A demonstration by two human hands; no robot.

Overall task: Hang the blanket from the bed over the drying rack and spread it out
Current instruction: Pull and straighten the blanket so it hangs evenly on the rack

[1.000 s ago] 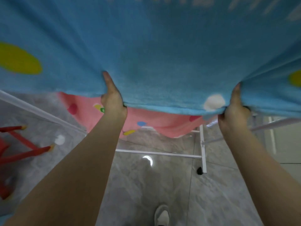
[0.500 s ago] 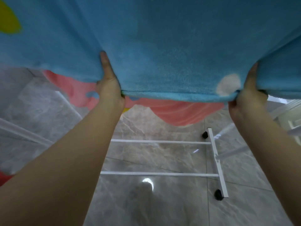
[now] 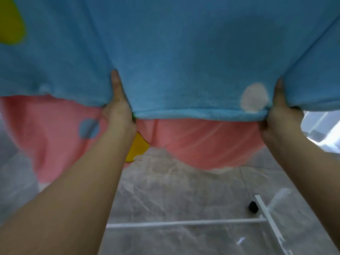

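Note:
The blanket (image 3: 184, 52) is blue fleece with white and yellow dots and fills the whole upper half of the view. Its pink underside (image 3: 193, 142) sags below the blue hem, with a blue and a yellow dot on it. My left hand (image 3: 119, 109) grips the hem left of centre, thumb up on the blue side. My right hand (image 3: 281, 111) grips the hem at the right, beside the white dot. The drying rack (image 3: 185, 223) shows only as white base bars low on the floor; its top is hidden by the blanket.
Grey marble floor tiles (image 3: 174, 190) lie below. A black rack foot (image 3: 253, 207) stands at the lower right beside a slanted white bar (image 3: 268, 216). Bright white shapes (image 3: 323, 129) show at the right edge.
Both hands have lifted the blanket edge higher and forward, and the view has tilted up. The rack's base bars have slid down the frame, and more pink underside shows.

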